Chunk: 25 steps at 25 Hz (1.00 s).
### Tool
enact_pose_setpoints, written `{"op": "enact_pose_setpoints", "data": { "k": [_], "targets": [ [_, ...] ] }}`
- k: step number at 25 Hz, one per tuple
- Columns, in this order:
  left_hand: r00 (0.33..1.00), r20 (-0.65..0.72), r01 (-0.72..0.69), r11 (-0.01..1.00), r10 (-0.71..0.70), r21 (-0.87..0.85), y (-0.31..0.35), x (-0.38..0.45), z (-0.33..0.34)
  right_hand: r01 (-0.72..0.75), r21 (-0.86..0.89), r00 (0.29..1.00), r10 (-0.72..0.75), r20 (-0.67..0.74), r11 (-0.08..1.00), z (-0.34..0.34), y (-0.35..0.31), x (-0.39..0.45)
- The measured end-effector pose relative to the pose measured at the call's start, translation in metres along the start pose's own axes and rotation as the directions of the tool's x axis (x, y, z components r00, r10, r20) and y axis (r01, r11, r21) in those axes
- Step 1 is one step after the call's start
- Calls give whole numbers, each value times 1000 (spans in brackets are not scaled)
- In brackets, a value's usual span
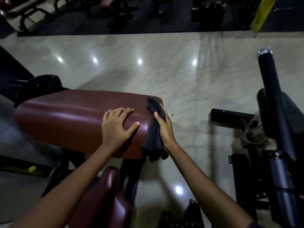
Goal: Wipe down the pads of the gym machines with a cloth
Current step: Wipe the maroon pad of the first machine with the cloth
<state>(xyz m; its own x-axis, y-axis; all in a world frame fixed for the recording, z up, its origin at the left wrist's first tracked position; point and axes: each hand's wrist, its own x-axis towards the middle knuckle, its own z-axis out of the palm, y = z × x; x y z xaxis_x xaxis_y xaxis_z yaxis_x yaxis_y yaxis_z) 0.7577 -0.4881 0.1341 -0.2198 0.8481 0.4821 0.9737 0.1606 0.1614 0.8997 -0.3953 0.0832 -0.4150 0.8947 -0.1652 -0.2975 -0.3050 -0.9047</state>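
A large maroon pad (69, 119) of a gym machine lies across the middle of the view. My left hand (117, 126) rests flat on its right part, fingers spread. A dark cloth (154, 129) hangs over the pad's right end. My right hand (165, 127) presses that cloth against the end face with straight fingers, thumb on the near side of the cloth. The cloth's lower corner dangles below the pad. A second, smaller maroon pad (105, 198) sits lower, between my forearms.
Pale glossy marble floor (181, 76) lies beyond and right of the pad. A black padded roller and frame (273, 102) stand at the right. Black machine parts (39, 86) sit at the pad's left end. Dark benches and racks (115, 12) line the far side.
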Motion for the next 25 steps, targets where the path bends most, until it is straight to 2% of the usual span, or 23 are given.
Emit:
{"op": "enact_pose_setpoints", "data": {
  "k": [2, 6, 9, 12, 15, 17, 21, 25],
  "targets": [
    [996, -36, 82, 997, -81, 9, 10, 0, 5, -84, 7, 996, 84, -37, 996, -8, 6, 36],
    [994, -36, 108, 994, -107, 20, 12, -1, 8, -248, 20, 964, 249, -88, 968, -23, 2, 105],
    [993, -25, 119, 993, -118, 8, 13, 0, 7, -293, -6, 951, 291, -103, 956, -24, -1, 116],
    [991, -20, 132, 991, -132, 3, 13, -2, 7, -162, -48, 981, 155, -120, 986, -13, 6, 73],
    [992, -35, 122, 993, -122, 1, 14, -2, 6, 39, -122, 999, -42, -27, 992, -1, 10, -2],
    [992, -47, 118, 993, -118, -6, 14, -1, 6, 51, -136, 998, -48, 30, 989, 2, 5, -17],
    [990, -72, 124, 992, -124, -11, 14, -2, 8, -40, -251, 998, 25, -62, 967, -6, 0, 65],
    [986, -63, 153, 988, -154, -23, 15, -2, 8, -252, -223, 968, 246, -57, 942, -15, -12, 136]
  ]
}}
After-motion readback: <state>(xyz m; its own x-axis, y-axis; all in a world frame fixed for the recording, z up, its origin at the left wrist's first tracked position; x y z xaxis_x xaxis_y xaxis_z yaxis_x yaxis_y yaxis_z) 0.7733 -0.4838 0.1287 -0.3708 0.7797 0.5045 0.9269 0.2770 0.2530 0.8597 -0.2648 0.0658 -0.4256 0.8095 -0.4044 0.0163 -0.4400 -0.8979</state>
